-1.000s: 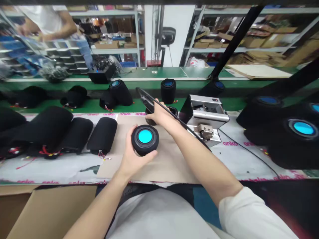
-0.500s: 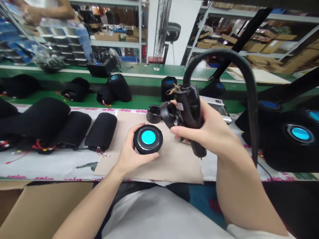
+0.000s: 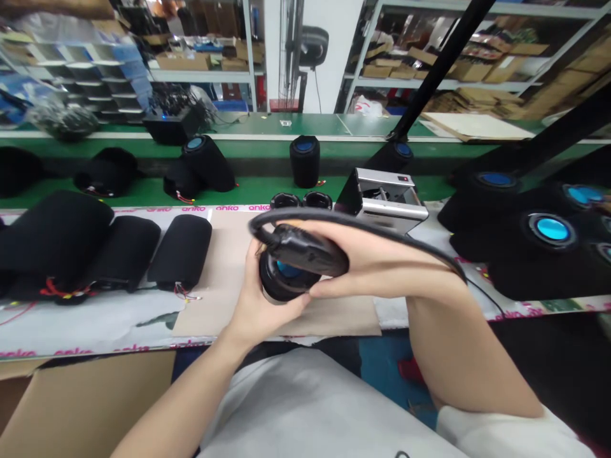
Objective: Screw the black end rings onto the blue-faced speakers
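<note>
A black round speaker (image 3: 281,287) with a blue cone on its upper face stands on the cardboard sheet (image 3: 224,305). My left hand (image 3: 265,305) is curled around its left and near sides. Over it, my right hand (image 3: 348,257) grips a black corded electric screwdriver (image 3: 305,249), which covers much of the speaker's top. The screwdriver's tip is hidden, so I cannot tell whether it touches the speaker. My right thumb lies close to my left thumb at the speaker's near edge. Two black ring-shaped parts (image 3: 285,201) sit just behind the screwdriver.
Black cloth-covered cylinders (image 3: 181,251) with red wires lie on the left. A silver-and-black box machine (image 3: 384,197) stands behind my right hand. More blue-coned speakers (image 3: 551,227) crowd the right. Behind runs a green bench (image 3: 258,189); a dark post (image 3: 439,76) slants across the right.
My right hand has brought the screwdriver left and down over the speaker, tipping it from upright. The cord now crosses above my hand. My left hand keeps its hold; the view has shifted slightly.
</note>
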Available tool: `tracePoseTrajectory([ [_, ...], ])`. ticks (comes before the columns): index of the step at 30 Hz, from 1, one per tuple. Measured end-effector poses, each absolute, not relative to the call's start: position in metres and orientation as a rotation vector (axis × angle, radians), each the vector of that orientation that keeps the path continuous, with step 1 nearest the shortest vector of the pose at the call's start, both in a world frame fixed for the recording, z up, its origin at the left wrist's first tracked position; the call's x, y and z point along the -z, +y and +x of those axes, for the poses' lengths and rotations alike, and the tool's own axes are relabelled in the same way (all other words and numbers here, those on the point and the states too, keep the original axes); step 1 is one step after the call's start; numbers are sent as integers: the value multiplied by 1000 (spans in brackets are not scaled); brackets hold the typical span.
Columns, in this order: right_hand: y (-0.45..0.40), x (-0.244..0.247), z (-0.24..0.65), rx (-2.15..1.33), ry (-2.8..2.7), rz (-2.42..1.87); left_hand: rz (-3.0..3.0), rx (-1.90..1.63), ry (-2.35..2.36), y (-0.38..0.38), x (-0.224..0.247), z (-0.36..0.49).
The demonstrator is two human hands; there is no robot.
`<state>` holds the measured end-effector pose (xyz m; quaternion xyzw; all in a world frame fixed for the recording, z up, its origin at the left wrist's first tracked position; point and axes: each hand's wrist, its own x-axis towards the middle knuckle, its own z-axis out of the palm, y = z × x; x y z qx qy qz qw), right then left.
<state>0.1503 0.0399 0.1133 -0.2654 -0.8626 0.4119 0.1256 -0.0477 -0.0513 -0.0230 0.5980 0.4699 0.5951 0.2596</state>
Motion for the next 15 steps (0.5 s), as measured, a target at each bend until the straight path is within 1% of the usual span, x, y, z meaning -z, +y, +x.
tracePoseTrajectory([
  [2, 34, -110, 161, -1137, -2315, -828, 1584, -1601, 1286, -53, 25, -47],
  [5, 12, -95, 172, -1007, -1912, -1168, 1507, -1614, 1435, -54, 29, -40],
  [7, -6, -82, 172, -1054, -1724, -1328, 1476, -1669, 1513, -53, 32, -30],
  [10, -24, -63, 163, -1163, -1631, -1297, 1445, -1707, 1570, -53, 36, -15],
  [15, -28, -47, 151, -1041, -1726, -1230, 1564, -1657, 1394, -59, 36, -8],
])
